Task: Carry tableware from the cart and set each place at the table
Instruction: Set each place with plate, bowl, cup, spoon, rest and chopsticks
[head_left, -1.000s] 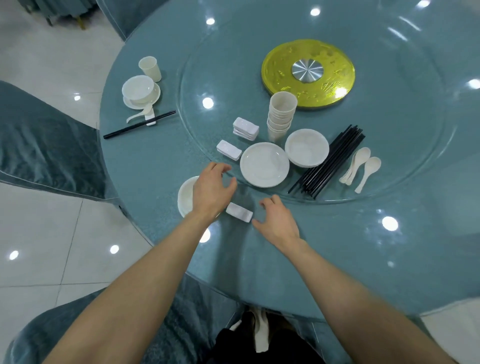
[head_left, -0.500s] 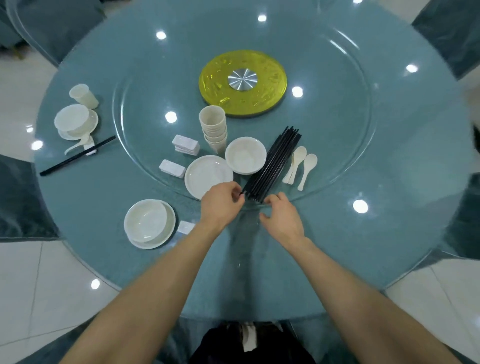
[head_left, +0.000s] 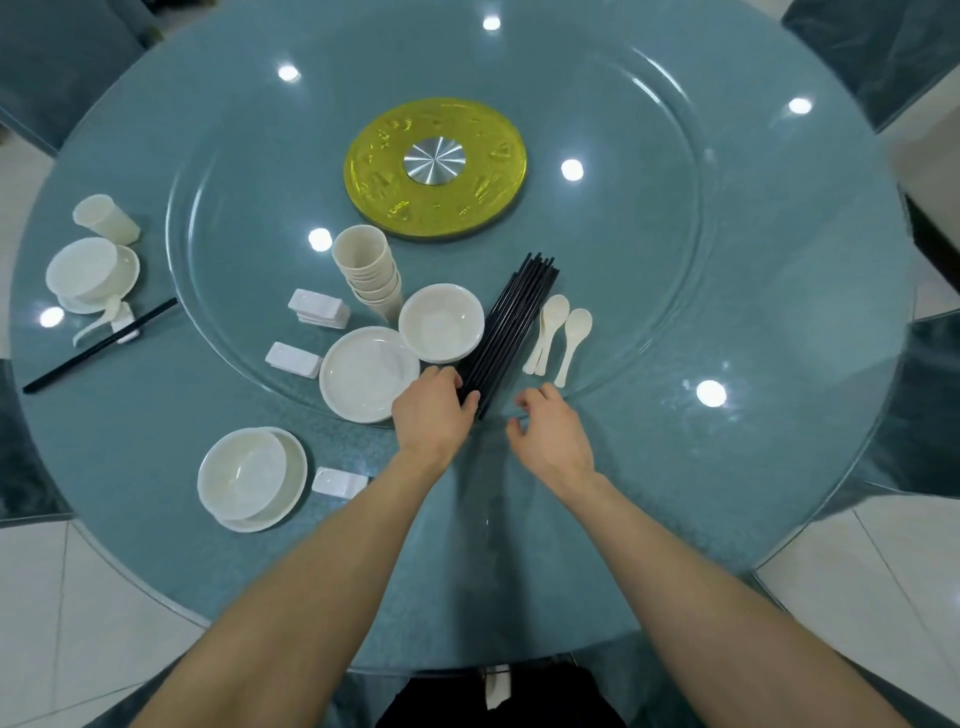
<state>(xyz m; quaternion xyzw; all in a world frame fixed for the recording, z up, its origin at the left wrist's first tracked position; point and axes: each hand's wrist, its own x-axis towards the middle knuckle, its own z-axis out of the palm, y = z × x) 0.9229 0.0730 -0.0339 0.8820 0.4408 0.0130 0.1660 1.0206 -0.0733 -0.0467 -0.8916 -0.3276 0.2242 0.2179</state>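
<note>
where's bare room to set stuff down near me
Bare table runs wide right of the right hand, this side of the spoons, and left of the near bowl. Crowded: plate, far bowl, cups, chopstick bundle around the left hand.

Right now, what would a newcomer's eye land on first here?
The yellow disc at the centre of the table stands out first. Nearer, the left hand grips the near end of a black chopstick bundle, with the right hand open beside it and white spoons just beyond.
</note>
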